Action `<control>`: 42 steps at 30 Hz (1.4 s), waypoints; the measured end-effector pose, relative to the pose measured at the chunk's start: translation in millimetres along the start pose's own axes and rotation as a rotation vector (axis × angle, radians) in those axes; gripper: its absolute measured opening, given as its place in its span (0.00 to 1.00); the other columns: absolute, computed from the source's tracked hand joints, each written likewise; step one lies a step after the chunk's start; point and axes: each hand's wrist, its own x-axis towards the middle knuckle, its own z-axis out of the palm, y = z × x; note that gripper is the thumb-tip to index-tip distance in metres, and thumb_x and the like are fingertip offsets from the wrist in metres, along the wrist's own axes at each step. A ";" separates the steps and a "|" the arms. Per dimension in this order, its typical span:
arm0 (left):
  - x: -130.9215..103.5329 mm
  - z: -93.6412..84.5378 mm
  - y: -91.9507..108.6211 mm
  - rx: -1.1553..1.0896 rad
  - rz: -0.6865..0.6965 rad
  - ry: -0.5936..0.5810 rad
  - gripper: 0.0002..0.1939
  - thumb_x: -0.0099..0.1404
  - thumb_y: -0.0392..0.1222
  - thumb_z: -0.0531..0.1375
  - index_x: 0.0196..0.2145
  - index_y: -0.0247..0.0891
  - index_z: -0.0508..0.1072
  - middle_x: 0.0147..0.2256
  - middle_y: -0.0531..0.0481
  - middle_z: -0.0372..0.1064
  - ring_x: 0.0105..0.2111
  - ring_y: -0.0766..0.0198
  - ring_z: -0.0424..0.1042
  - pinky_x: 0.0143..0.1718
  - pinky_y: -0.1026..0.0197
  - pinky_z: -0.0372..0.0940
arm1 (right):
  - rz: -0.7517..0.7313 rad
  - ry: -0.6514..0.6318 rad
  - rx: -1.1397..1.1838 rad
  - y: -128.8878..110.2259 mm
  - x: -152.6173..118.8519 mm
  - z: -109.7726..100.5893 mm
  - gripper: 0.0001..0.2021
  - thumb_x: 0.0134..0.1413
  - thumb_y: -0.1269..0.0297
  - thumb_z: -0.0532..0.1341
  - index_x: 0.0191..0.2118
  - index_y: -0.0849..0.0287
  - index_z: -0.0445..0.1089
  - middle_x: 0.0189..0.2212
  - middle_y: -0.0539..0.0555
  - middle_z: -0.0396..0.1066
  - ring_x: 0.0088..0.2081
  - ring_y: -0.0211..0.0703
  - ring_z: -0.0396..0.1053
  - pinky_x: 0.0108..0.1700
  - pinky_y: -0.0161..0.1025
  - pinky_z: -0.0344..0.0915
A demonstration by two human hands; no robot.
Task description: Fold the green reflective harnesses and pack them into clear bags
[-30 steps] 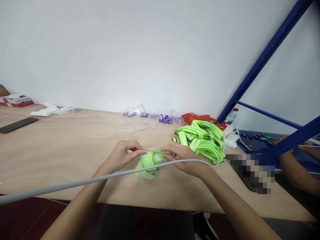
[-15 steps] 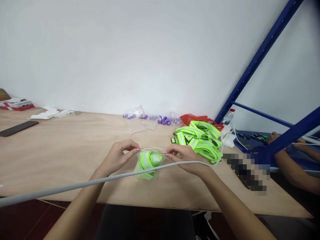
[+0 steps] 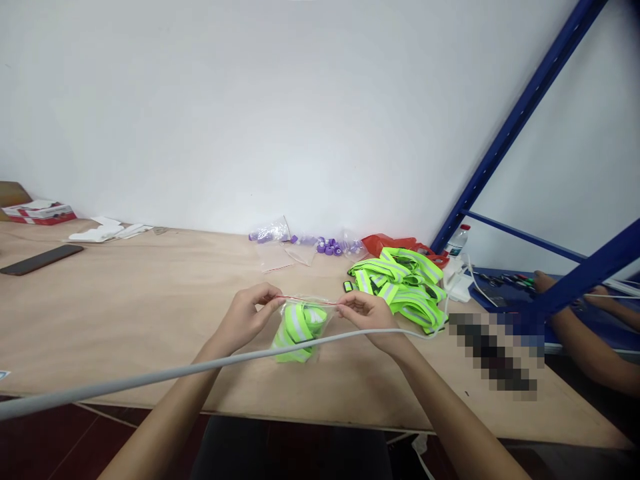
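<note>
A clear plastic bag [image 3: 323, 321] with a red line along its top edge hangs between my two hands. Inside it lies a rolled neon-green strap [image 3: 300, 327] with pale reflective stripes. My left hand [image 3: 255, 313] pinches the bag's top left corner between thumb and fingers. At the top right corner, my right hand [image 3: 367, 317] holds it the same way. The top edge is stretched nearly straight. A pile of neon-green straps [image 3: 400, 280] with a black buckle lies just beyond my right hand.
A white cable [image 3: 200, 367] crosses in front of my forearms and the bag. Along the wall lie purple rolls [image 3: 329, 247], clear bags [image 3: 273, 231] and red material [image 3: 387, 243]. At right are a bottle [image 3: 457, 241], a blue frame [image 3: 500, 133] and another person's arms [image 3: 590, 347].
The bag's top edge is pulled straighter, and my hands are slightly farther apart. The view has shifted a little, so the table items appear slightly right and lower.
</note>
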 end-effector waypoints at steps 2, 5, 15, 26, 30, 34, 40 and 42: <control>-0.5 1.6 -0.4 0.001 -0.002 0.004 0.13 0.71 0.47 0.58 0.33 0.37 0.75 0.31 0.49 0.75 0.32 0.62 0.73 0.33 0.63 0.66 | -0.022 0.003 0.000 1.2 -0.8 1.1 0.08 0.54 0.58 0.64 0.32 0.57 0.75 0.30 0.54 0.78 0.33 0.45 0.75 0.37 0.41 0.72; -1.5 4.2 -0.3 -0.020 -0.013 0.019 0.13 0.71 0.48 0.58 0.33 0.38 0.75 0.31 0.49 0.75 0.32 0.62 0.73 0.34 0.63 0.67 | -0.018 -0.031 0.014 2.8 -1.6 2.0 0.09 0.55 0.57 0.63 0.34 0.57 0.75 0.31 0.54 0.78 0.34 0.45 0.75 0.38 0.41 0.72; -1.6 6.2 4.2 -0.043 -0.027 0.011 0.12 0.70 0.47 0.58 0.32 0.38 0.76 0.30 0.50 0.75 0.31 0.62 0.73 0.32 0.63 0.66 | -0.027 -0.006 -0.049 6.0 -6.1 1.4 0.10 0.55 0.55 0.64 0.33 0.57 0.75 0.32 0.54 0.78 0.34 0.46 0.75 0.37 0.41 0.71; 1.2 -3.3 17.1 0.028 -0.018 -0.151 0.13 0.68 0.50 0.63 0.45 0.40 0.75 0.45 0.47 0.77 0.44 0.56 0.75 0.46 0.57 0.70 | -0.027 0.003 -0.101 -2.9 -8.8 -0.6 0.08 0.56 0.57 0.63 0.32 0.56 0.73 0.31 0.53 0.76 0.33 0.46 0.74 0.35 0.40 0.70; 10.0 2.7 26.0 0.083 -0.012 -0.208 0.15 0.65 0.51 0.65 0.46 0.41 0.77 0.46 0.47 0.77 0.46 0.54 0.74 0.48 0.55 0.68 | -0.001 -0.044 -0.063 -12.6 -7.6 2.8 0.09 0.56 0.57 0.62 0.33 0.57 0.71 0.31 0.53 0.75 0.34 0.45 0.74 0.36 0.40 0.71; 15.9 12.0 28.6 0.083 0.001 -0.228 0.11 0.67 0.50 0.63 0.38 0.40 0.78 0.38 0.49 0.77 0.39 0.58 0.75 0.42 0.59 0.67 | 0.004 -0.121 -0.006 -18.0 -5.9 10.5 0.12 0.53 0.58 0.66 0.42 0.57 0.73 0.39 0.54 0.78 0.42 0.47 0.76 0.44 0.42 0.72; 15.3 14.4 27.3 0.082 -0.014 -0.248 0.10 0.68 0.48 0.62 0.36 0.40 0.79 0.36 0.50 0.78 0.37 0.59 0.75 0.40 0.61 0.66 | -0.083 -0.115 -0.116 -17.3 1.5 24.5 0.07 0.57 0.60 0.63 0.36 0.56 0.76 0.34 0.53 0.78 0.38 0.45 0.75 0.41 0.39 0.70; 15.4 14.7 26.9 0.053 -0.017 -0.250 0.11 0.69 0.49 0.62 0.37 0.40 0.79 0.36 0.50 0.78 0.38 0.59 0.75 0.40 0.61 0.66 | -0.099 -0.105 -0.112 -17.7 3.6 27.3 0.06 0.57 0.61 0.63 0.34 0.56 0.76 0.33 0.52 0.78 0.36 0.44 0.74 0.39 0.38 0.69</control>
